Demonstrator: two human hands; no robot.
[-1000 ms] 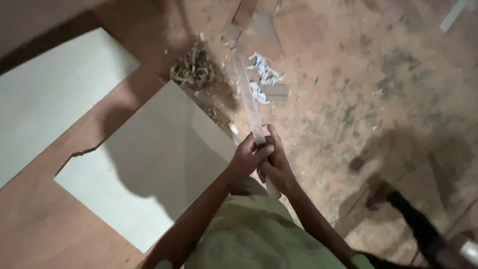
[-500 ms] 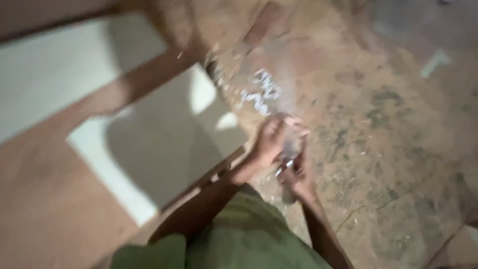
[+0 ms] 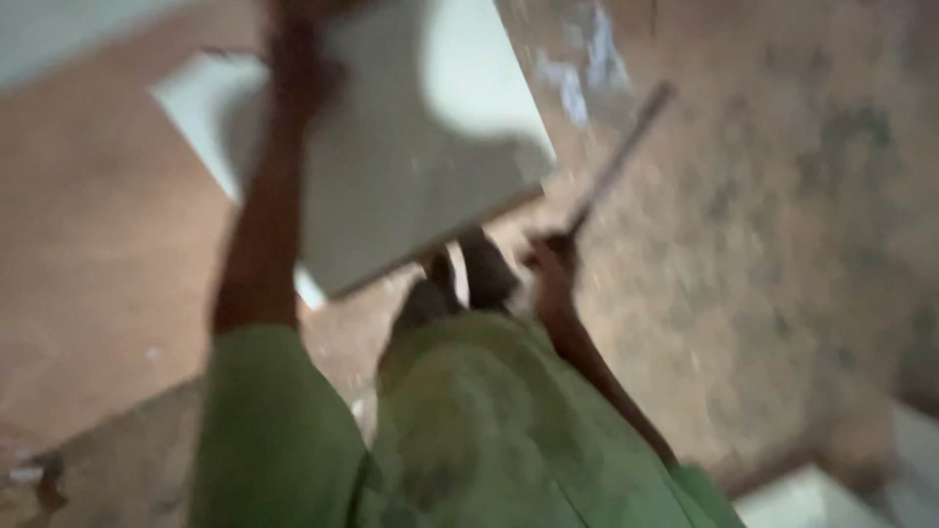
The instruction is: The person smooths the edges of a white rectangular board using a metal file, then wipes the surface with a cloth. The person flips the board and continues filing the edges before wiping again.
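Note:
The view is badly blurred. My left arm reaches up the left side of a large white tile [image 3: 421, 166], and my left hand [image 3: 293, 59] closes on its far edge near the top of the frame. The tile looks tipped up, its near edge above my feet [image 3: 460, 279]. To the right of the tile, my right hand [image 3: 550, 252] grips the lower end of a long thin bar [image 3: 621, 156]. The bar slants up and to the right over the rough floor.
Another pale tile [image 3: 59, 29] lies at the top left and one more [image 3: 812, 499] at the bottom right. White scraps [image 3: 577, 68] litter the mottled brown floor [image 3: 782, 244] beyond the tile. My green clothes fill the lower middle.
My hands, together on the bar before, have parted. The left has gone up to the tile's far edge, and the right keeps the bar, now swung out to the right. The tile looks closer.

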